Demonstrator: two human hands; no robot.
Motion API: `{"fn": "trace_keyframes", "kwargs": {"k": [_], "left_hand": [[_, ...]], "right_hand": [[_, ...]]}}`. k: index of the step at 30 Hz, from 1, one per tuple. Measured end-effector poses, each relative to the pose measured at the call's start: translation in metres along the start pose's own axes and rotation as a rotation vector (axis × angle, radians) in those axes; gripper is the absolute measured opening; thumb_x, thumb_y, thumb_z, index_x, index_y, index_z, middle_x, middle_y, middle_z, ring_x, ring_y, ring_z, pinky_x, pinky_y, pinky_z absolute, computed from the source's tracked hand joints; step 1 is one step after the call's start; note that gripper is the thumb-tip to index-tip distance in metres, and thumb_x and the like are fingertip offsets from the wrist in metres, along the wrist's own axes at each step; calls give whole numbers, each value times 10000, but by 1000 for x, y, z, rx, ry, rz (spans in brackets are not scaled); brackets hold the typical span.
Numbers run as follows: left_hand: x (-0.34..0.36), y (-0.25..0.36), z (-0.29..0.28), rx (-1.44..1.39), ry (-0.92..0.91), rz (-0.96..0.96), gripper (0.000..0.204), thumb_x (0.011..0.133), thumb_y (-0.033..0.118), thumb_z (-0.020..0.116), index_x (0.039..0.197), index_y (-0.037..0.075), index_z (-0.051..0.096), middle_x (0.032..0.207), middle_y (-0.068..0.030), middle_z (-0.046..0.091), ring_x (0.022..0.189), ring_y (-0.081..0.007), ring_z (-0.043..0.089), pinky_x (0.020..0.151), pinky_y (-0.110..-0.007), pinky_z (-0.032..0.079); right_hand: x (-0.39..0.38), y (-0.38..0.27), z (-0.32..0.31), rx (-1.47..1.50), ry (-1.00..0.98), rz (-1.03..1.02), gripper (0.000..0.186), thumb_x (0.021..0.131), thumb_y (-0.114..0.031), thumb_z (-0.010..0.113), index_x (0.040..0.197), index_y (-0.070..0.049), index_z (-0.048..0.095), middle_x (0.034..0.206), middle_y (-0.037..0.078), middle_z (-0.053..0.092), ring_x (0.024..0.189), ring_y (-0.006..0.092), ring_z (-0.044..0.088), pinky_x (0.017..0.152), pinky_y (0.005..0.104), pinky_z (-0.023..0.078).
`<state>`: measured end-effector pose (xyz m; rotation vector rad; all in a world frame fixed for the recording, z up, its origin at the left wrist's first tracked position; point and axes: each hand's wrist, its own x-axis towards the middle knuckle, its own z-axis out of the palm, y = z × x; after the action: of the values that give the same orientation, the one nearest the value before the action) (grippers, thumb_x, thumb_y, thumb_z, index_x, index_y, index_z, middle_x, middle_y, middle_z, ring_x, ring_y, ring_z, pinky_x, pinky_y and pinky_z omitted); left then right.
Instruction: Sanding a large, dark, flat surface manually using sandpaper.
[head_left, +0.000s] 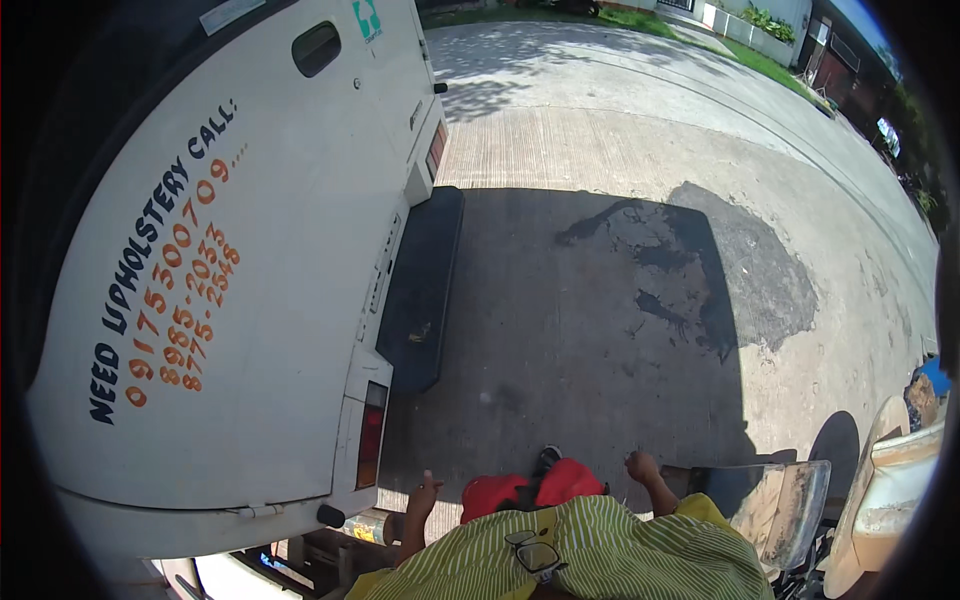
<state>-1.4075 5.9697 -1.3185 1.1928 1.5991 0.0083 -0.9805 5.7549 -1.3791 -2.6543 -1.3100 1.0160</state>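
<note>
My left hand (427, 490) hangs low beside the rear corner of a white van (300, 250), apart from it. At least one of its fingers is stretched out, and I see nothing in it. On the other side of my body, my right hand (641, 467) has its fingers curled in. Whether they hold anything small is hidden. Both forearms come out past a yellow-green striped shirt (620, 540), and a pair of glasses (537, 554) hangs at its front. Red shorts (570, 481) and one dark shoe (549, 456) show below.
A black rear bumper (425, 290) juts from the van over shaded concrete (560, 330). At lower right stand a board wrapped in clear plastic (780, 510) and a pale curved piece (890, 500). A metal can (370, 527) sits at lower left. Sunlit road (700, 80) lies ahead.
</note>
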Motion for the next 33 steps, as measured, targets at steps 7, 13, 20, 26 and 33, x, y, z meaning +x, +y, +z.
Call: {"fn": "trace_keyframes", "kwargs": {"k": [7, 13, 20, 26, 33], "left_hand": [[97, 92, 43, 515, -125, 373, 461, 795, 428, 405, 1080, 86, 526, 1055, -201, 531, 1019, -362, 468, 870, -410, 366], [209, 192, 54, 767, -399, 362, 445, 795, 413, 425, 1044, 66, 549, 1046, -192, 537, 1010, -346, 480, 862, -422, 369], [322, 432, 90, 1078, -366, 732, 405, 776, 340, 433, 966, 12, 576, 985, -224, 552, 874, -373, 541, 777, -412, 422], [337, 668, 281, 785, -327, 630, 321, 828, 263, 425, 975, 7, 552, 836, -146, 567, 788, -286, 534, 681, -374, 413], [239, 789, 520, 689, -543, 818, 333, 834, 239, 463, 1085, 27, 519, 759, -2, 534, 628, -86, 480, 519, -217, 369]], "right_hand": [[53, 20, -102, 403, 355, 195, 375, 794, -347, 434, 839, -20, 611, 831, 238, 572, 811, 406, 534, 728, 453, 421], [87, 39, -127, 419, 269, 519, 494, 805, -426, 371, 833, 8, 605, 828, 262, 564, 818, 421, 532, 725, 467, 411], [91, 59, -146, 652, 354, 1084, 585, 845, -460, 278, 850, 34, 591, 880, 266, 562, 860, 421, 530, 772, 474, 401], [112, 77, -156, 803, 217, 1234, 503, 813, -420, 395, 846, 42, 589, 873, 262, 565, 853, 420, 535, 764, 476, 405], [161, 218, -206, 949, 192, 1095, 419, 784, -349, 463, 786, 51, 586, 815, 300, 539, 823, 424, 532, 713, 465, 410]]}}
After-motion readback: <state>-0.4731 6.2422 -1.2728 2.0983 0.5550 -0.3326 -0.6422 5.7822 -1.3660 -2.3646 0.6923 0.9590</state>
